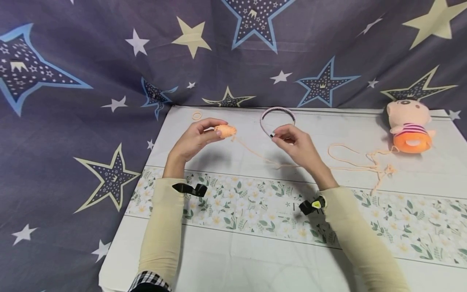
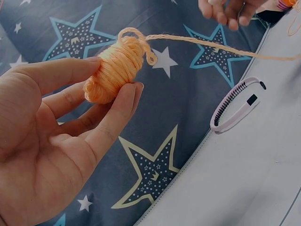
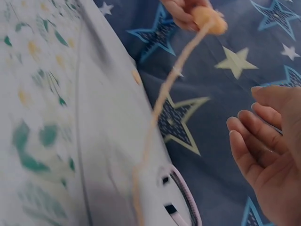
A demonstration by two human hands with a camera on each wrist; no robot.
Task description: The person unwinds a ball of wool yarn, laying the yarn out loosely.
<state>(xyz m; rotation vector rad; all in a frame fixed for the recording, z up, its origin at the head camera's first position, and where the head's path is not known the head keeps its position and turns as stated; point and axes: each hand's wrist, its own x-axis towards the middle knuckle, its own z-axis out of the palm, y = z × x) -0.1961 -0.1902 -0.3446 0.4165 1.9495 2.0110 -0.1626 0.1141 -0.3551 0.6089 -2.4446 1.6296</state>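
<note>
My left hand [image 1: 195,140] grips a small wound ball of orange yarn [image 2: 115,68] between thumb and fingers, raised over the table's far left part. From the ball a strand of yarn [image 3: 162,96] runs rightward past my right hand to a loose tangle [image 1: 379,165] on the table. My right hand [image 3: 268,136] is in the air with loosely bent fingers and nothing in them; in the head view it overlaps the lower end of a pink headband [image 1: 278,108]. That headband has black teeth inside and lies at the table's back edge.
A plush toy [image 1: 410,123] with a striped top and orange bottom sits at the back right, touching the tangle. A thin orange ring [image 1: 197,116] lies at the back left. Behind the white table [image 1: 226,259] hangs a dark star-patterned cloth [image 1: 233,73].
</note>
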